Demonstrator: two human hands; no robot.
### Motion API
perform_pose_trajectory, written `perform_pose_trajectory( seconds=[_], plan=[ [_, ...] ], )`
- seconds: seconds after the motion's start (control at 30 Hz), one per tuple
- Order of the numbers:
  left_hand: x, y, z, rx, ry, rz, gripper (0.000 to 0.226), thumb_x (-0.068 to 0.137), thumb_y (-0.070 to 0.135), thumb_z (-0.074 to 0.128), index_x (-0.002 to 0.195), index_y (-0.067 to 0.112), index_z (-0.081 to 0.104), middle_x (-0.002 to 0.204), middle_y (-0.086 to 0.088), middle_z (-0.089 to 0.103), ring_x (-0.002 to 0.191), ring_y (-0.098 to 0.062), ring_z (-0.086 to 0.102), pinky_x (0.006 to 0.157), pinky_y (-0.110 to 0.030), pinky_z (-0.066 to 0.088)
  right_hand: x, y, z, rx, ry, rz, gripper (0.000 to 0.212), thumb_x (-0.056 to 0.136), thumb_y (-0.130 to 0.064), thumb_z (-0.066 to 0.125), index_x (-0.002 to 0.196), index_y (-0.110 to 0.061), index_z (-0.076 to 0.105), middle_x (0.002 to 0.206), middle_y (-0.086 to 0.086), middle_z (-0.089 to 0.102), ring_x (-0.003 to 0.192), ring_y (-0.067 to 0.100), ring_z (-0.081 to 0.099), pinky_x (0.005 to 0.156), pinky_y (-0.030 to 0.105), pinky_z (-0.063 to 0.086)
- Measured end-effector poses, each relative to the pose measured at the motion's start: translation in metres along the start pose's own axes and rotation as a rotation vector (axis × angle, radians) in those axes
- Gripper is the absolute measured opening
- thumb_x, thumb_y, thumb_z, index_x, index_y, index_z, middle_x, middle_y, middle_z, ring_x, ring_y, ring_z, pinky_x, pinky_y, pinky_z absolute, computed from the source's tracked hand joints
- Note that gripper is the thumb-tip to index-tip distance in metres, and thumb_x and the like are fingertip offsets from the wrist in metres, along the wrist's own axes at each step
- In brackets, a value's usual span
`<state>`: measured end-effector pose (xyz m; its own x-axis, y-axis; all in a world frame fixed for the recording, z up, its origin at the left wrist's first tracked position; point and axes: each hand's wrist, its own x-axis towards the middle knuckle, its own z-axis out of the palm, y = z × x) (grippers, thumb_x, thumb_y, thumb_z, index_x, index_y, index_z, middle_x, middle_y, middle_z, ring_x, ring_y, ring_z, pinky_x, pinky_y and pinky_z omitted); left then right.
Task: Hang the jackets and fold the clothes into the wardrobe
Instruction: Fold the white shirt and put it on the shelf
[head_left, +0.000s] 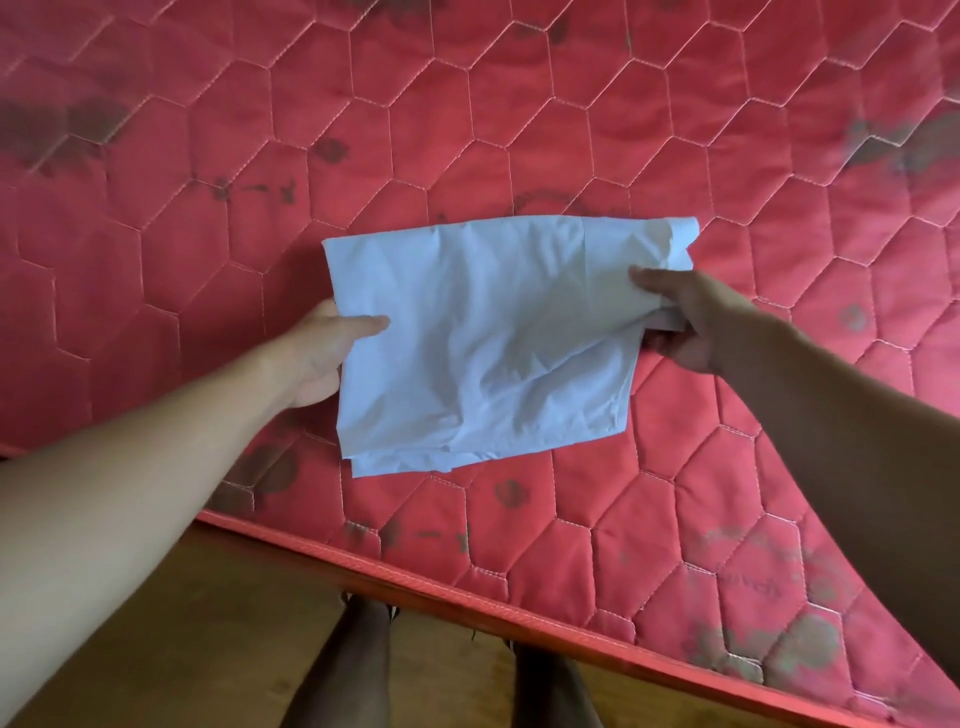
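Two-handed hold: left grip (319, 358), right grip (693, 325) pinching side edges of folded cloth (483, 338) over mattress (208, 234); likely light, limp, sagging; better supported underneath.

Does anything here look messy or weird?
Yes. The red mattress has dark, smudgy blotches, most at its top left, right edge and near corner; they look like stains or worn print. The light blue cloth, held by the left hand and right hand, is folded but rumpled, with uneven layers at its near edge.
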<state>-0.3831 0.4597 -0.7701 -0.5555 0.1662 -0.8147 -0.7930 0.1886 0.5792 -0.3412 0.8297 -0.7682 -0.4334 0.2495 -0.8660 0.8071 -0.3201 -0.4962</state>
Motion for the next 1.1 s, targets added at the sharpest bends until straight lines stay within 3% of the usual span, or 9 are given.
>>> perform_pose_trajectory(
  seconds=[0.17, 0.27, 0.4, 0.6, 0.7, 0.8, 0.9, 1.03, 1.1],
  plan=[
    [-0.008, 0.003, -0.005, 0.046, 0.023, -0.004, 0.025, 0.103, 0.005, 0.052, 0.122, 0.014, 0.066, 0.116, -0.003, 0.075, 0.105, -0.020, 0.072, 0.090, -0.039, 0.055, -0.015, 0.002, 0.000, 0.032, 0.098, -0.132, 0.011, 0.081, -0.007, 0.075, 0.091, -0.011, 0.070, 0.066, 0.003, 0.072, 0.056, 0.022, 0.063, 0.053, 0.027, 0.052],
    [-0.023, 0.017, -0.009, 0.055, -0.007, 0.000, 0.028, 0.104, 0.006, 0.051, 0.129, 0.013, 0.063, 0.122, -0.005, 0.073, 0.111, -0.024, 0.070, 0.095, -0.042, 0.054, -0.035, 0.002, 0.004, 0.147, -0.051, -0.102, 0.013, 0.089, -0.010, 0.066, 0.102, -0.012, 0.071, 0.084, 0.005, 0.076, 0.068, 0.023, 0.069, 0.063, 0.032, 0.058],
    [-0.059, 0.045, -0.013, 0.066, -0.046, 0.004, 0.028, 0.104, 0.007, 0.051, 0.128, 0.015, 0.063, 0.122, -0.004, 0.073, 0.110, -0.024, 0.071, 0.094, -0.043, 0.054, -0.072, -0.003, 0.010, 0.145, -0.138, -0.047, 0.016, 0.093, -0.015, 0.064, 0.108, -0.012, 0.068, 0.087, 0.008, 0.070, 0.072, 0.026, 0.064, 0.075, 0.039, 0.055],
    [-0.144, 0.099, -0.028, 0.093, -0.058, 0.015, 0.026, 0.105, 0.007, 0.050, 0.125, 0.016, 0.064, 0.119, -0.005, 0.074, 0.108, -0.024, 0.072, 0.095, -0.044, 0.054, -0.170, -0.035, 0.008, 0.196, -0.119, -0.145, 0.016, 0.094, -0.008, 0.063, 0.109, -0.011, 0.066, 0.076, 0.006, 0.066, 0.060, 0.022, 0.059, 0.062, 0.036, 0.050],
    [-0.204, 0.130, -0.033, 0.098, -0.046, 0.009, 0.025, 0.105, 0.008, 0.050, 0.121, 0.021, 0.064, 0.114, -0.002, 0.076, 0.103, -0.021, 0.074, 0.090, -0.042, 0.055, -0.234, -0.055, 0.007, 0.203, -0.153, -0.189, 0.022, 0.095, -0.009, 0.063, 0.117, -0.010, 0.065, 0.084, 0.008, 0.069, 0.064, 0.024, 0.063, 0.061, 0.038, 0.055],
    [-0.267, 0.155, -0.041, 0.094, -0.094, -0.002, 0.027, 0.105, 0.008, 0.049, 0.127, 0.017, 0.063, 0.122, -0.007, 0.073, 0.111, -0.026, 0.071, 0.100, -0.048, 0.051, -0.296, -0.077, 0.011, 0.232, -0.192, -0.220, 0.025, 0.096, -0.009, 0.061, 0.121, -0.009, 0.064, 0.091, 0.010, 0.072, 0.070, 0.025, 0.066, 0.062, 0.038, 0.056],
    [-0.337, 0.173, -0.046, 0.059, -0.081, 0.016, 0.028, 0.105, 0.006, 0.049, 0.127, 0.014, 0.062, 0.124, -0.011, 0.072, 0.112, -0.028, 0.070, 0.102, -0.049, 0.050, -0.356, -0.102, 0.020, 0.215, -0.276, -0.240, 0.024, 0.097, -0.006, 0.059, 0.121, -0.006, 0.063, 0.085, 0.009, 0.072, 0.065, 0.022, 0.067, 0.059, 0.036, 0.058],
    [-0.428, 0.180, -0.052, -0.022, -0.027, 0.076, 0.028, 0.103, 0.005, 0.051, 0.128, 0.012, 0.062, 0.120, -0.012, 0.073, 0.108, -0.030, 0.071, 0.086, -0.044, 0.058, -0.425, -0.131, 0.036, 0.148, -0.413, -0.268, 0.022, 0.099, -0.004, 0.055, 0.120, -0.008, 0.061, 0.074, 0.004, 0.071, 0.058, 0.017, 0.068, 0.054, 0.034, 0.058],
    [-0.469, 0.179, -0.060, -0.057, 0.020, 0.107, 0.029, 0.103, 0.006, 0.052, 0.129, 0.012, 0.061, 0.121, -0.012, 0.072, 0.111, -0.031, 0.070, 0.094, -0.049, 0.054, -0.453, -0.142, 0.046, 0.093, -0.469, -0.285, 0.026, 0.099, -0.005, 0.055, 0.125, -0.005, 0.059, 0.069, 0.005, 0.068, 0.054, 0.017, 0.065, 0.054, 0.035, 0.058]
  ],
)
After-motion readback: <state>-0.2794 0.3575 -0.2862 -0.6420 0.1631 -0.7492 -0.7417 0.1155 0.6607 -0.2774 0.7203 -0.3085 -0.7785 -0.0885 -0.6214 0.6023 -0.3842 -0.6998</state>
